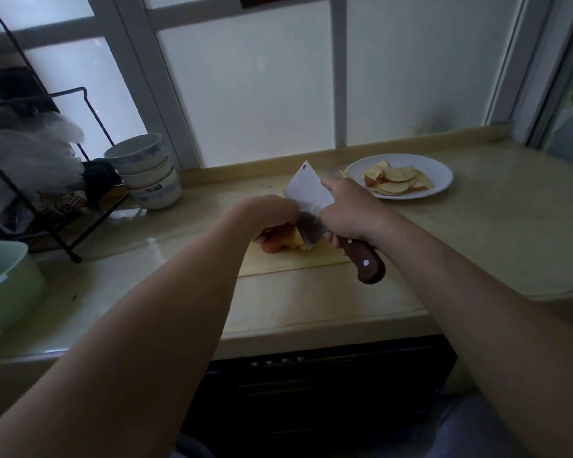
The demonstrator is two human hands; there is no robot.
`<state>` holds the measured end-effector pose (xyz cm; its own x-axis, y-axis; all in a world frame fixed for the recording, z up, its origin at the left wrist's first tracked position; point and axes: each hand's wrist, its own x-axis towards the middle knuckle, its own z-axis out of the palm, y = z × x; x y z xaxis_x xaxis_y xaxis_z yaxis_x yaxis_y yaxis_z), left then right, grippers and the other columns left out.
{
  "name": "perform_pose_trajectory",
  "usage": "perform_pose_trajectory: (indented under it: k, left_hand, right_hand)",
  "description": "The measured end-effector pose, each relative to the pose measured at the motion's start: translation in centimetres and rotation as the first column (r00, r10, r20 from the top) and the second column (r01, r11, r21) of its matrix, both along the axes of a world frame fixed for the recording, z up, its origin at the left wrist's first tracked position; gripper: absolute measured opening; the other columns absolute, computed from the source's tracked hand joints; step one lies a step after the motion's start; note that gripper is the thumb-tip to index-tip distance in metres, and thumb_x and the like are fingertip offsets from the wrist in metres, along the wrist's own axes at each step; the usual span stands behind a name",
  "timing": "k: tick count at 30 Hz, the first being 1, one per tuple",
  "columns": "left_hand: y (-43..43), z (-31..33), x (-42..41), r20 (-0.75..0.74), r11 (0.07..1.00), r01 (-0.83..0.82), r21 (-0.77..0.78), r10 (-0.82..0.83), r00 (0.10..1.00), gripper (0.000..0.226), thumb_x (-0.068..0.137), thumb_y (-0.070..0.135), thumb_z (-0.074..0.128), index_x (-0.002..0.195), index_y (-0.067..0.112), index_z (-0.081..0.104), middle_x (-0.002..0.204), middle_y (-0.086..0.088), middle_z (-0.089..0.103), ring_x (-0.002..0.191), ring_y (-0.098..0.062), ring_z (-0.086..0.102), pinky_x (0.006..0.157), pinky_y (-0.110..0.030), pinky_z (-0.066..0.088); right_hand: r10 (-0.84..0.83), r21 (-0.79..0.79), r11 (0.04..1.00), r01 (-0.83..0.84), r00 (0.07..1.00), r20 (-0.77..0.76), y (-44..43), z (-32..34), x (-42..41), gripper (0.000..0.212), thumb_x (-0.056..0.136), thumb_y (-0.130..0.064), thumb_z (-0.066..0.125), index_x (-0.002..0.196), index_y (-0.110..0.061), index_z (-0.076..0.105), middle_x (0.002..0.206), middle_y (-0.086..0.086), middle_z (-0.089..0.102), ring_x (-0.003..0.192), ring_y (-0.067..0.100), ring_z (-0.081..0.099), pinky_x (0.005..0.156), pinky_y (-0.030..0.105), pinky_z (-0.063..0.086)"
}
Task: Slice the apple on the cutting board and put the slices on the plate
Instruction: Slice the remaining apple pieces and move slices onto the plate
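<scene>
Wooden-handled cleaver (306, 196), gripped in the right hand (348, 209), rests against the apple (278, 241). The left hand (268, 214) grips it.

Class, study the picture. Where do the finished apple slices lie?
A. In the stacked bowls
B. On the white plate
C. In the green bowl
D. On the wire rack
B: the apple slices lie piled on the white plate, beyond the right hand that grips the cleaver, while the left hand holds the apple on the cutting board.
</scene>
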<state>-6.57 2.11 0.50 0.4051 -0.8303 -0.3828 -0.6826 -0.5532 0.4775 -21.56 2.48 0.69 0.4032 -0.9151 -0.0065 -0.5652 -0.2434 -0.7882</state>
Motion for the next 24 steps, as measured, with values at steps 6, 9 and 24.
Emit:
perform_pose_trajectory:
  k: [6,9,24]
  left_hand:
    - [0.3,-0.1,-0.4,0.001,1.0,0.005,0.002,-0.005,1.0,0.033,0.101,0.02,0.054,0.071,0.015,0.041,0.047,-0.001,0.041,0.048,-0.013,0.034,0.048,-0.02,0.028]
    - [0.6,0.2,-0.4,0.009,0.999,0.039,-0.005,-0.039,0.999,0.036,0.1,0.023,0.054,0.067,0.013,0.044,0.031,0.0,0.04,0.046,-0.015,0.038,0.053,-0.024,0.029]
    - [0.1,-0.1,-0.4,0.067,0.998,0.052,0.023,-0.053,0.996,0.02,0.1,0.025,0.049,0.086,0.011,0.047,0.063,-0.005,0.041,0.05,-0.015,0.036,0.05,-0.023,0.026]
  right_hand:
    - [0.007,0.009,1.0,-0.007,1.0,-0.031,0.2,0.1,0.0,0.074,0.096,0.0,0.042,0.163,-0.025,0.024,0.084,0.016,0.072,0.05,0.014,0.065,0.046,0.027,0.051]
    - [0.006,0.0,1.0,-0.006,0.998,-0.065,0.6,0.1,0.0,0.068,0.094,0.002,0.043,0.158,-0.019,0.033,0.084,0.018,0.074,0.055,0.018,0.068,0.051,0.03,0.056]
    - [0.053,0.021,0.999,-0.05,0.982,-0.183,2.3,-1.3,1.6,0.045,0.089,0.005,0.053,0.131,-0.008,0.052,0.091,0.015,0.068,0.068,0.028,0.072,0.061,0.041,0.063]
